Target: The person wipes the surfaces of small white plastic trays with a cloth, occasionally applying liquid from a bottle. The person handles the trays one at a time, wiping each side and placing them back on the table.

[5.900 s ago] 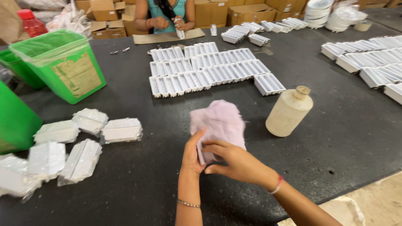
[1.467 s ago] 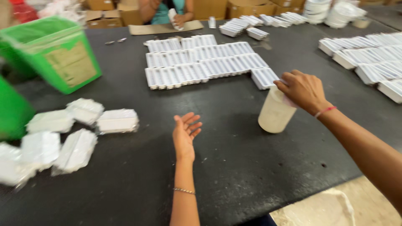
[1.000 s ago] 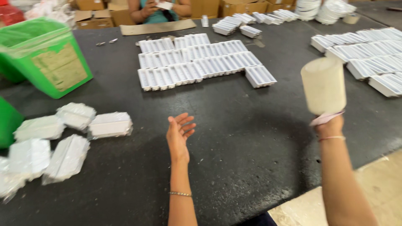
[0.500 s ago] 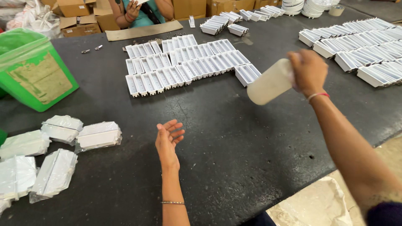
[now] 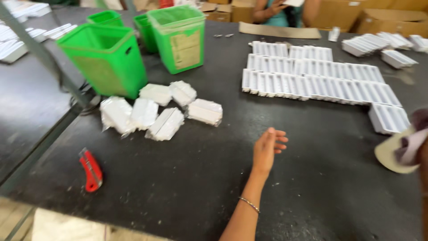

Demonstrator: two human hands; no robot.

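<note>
Black and rough, the table [image 5: 187, 187] carries the person's left hand [image 5: 266, 149], which rests on its edge with the forearm stretched forward, a thin bracelet [image 5: 249, 204] at the wrist. Its fingers are loosely spread and hold nothing.

At the right border, only a sliver of the right hand [image 5: 422, 154] shows; its grip cannot be told for sure, though it seems closed on a cream bottle [image 5: 388, 154] seen bottom-on and a pinkish cloth [image 5: 412, 145] pressed against it. Bottle and cloth sit well apart from the left fingers, off to their right.

Rows of white trays [image 5: 312, 80] lie beyond the left hand, with one separate tray [image 5: 388, 118] just above the bottle. Plastic-wrapped white packs [image 5: 154, 111] cluster to the left, near green bins [image 5: 109, 58]; one bin [image 5: 180, 38] is lined with clear plastic and bears a tan label. A red utility knife [image 5: 91, 169] lies near the table's near edge. Brown cartons [image 5: 379, 18] stand at the far side, where another person [image 5: 278, 11] is working.
</note>
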